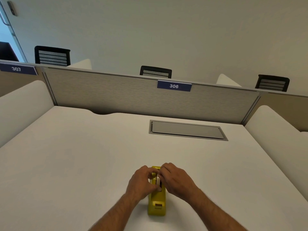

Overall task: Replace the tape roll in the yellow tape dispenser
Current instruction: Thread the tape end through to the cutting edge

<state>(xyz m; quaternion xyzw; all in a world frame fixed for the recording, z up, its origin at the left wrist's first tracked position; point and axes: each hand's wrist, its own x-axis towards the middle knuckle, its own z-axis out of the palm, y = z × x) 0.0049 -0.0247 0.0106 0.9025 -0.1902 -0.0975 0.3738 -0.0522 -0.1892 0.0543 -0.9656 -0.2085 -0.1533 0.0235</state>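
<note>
A yellow tape dispenser (157, 203) stands on the white desk (83, 155), its cutter end towards me. In its well sits a white tape roll (158, 181), mostly hidden by fingers. My left hand (141, 182) grips the roll and the dispenser's left side. My right hand (176, 179) pinches the roll from the right, fingers curled over the top. Both hands meet over the well.
A grey metal cable hatch (186, 130) is set flush in the desk at the back right. A fabric partition (133, 95) with a "306" label closes the far edge. White side dividers (273, 124) flank the desk. Black chair backs show beyond.
</note>
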